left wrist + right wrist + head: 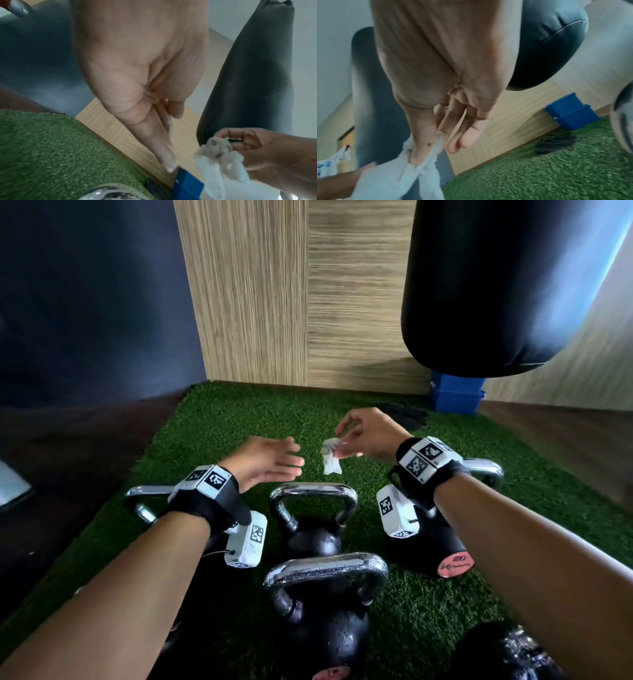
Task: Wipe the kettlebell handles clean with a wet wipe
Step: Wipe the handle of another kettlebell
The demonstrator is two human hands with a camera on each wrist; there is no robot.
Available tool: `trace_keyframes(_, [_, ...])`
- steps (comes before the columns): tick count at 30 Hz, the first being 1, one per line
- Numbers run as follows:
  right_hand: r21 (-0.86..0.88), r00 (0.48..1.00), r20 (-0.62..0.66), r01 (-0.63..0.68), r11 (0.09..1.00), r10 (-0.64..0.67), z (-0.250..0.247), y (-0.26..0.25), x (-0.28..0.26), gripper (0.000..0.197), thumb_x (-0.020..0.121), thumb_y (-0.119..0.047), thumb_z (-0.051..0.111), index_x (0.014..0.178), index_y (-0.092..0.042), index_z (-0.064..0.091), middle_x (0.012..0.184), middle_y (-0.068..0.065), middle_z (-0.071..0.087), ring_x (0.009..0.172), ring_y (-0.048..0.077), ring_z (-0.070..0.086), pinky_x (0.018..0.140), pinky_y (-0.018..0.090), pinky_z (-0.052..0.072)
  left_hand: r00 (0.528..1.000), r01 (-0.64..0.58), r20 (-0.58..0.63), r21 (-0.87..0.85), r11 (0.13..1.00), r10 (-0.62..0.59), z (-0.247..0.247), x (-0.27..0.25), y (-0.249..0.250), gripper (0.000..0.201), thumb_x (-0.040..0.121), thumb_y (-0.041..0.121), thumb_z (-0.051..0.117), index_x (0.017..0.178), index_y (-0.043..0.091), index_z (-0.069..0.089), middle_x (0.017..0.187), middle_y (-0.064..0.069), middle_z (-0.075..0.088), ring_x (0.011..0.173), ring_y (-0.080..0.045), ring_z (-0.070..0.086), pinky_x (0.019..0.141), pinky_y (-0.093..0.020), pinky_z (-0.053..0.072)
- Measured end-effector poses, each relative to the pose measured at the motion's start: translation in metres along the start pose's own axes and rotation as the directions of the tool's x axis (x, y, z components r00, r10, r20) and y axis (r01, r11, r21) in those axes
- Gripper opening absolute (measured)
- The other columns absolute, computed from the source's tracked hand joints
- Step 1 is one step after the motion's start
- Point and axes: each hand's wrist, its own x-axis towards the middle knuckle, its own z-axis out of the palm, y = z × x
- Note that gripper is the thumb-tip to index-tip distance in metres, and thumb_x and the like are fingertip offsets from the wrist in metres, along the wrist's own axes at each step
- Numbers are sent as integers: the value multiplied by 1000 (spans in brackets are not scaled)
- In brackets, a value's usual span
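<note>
We pinch the crumpled wet wipe (331,457) in our right hand (368,434), above the green turf (212,422) beyond the chrome-handled kettlebells (313,522); our left hand (269,462) hovers beside it, fingers straight, holding nothing

Four kettlebells on turf mat (212,419): near kettlebell (325,611) front centre, middle kettlebell (313,520) just behind it, left kettlebell (147,501) under the left wrist, right kettlebell (442,546) under the right wrist. Above and behind the middle one, left hand (265,462) left of wet wipe (331,458), right hand (368,434) right of it, wipe hanging from those fingers, apart from the left fingertips. Wood panel wall (308,302) at the mat's far edge, box (455,395) against its foot far right, punch bag (496,285) hanging above box, dark heap (407,414) on mat just left of box.
</note>
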Motion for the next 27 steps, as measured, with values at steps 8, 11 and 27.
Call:
trace_keyframes(8, [-3,981,-136,140,990,-139,33,-19,4,44,61,-13,96,84,-18,60,78,-5,73,71,6,69,57,15,50,992,51,124,-215,975,-24,7,-6,2,22,101,18,61,104,-1,71,88,-14,78,72,-19,77,64,-26,64])
trace_keyframes(11, [-125,957,-213,173,977,-197,42,-16,6,42,61,-17,95,85,-17,61,82,-5,68,72,10,60,56,12,42,998,2,61,-182,983,9,7,-2,2,23,96,6,68,112,-9,70,104,-22,76,79,-21,77,72,-26,65])
trace_keyframes(27, [-151,855,342,-359,921,389,67,130,-13,56,78,-14,85,128,-14,61,108,12,72,88,22,63,69,32,55,878,-354,136,830,431,459,29,7,-31,27,87,25,76,113,32,79,95,11,79,53,16,57,43,-3,39])
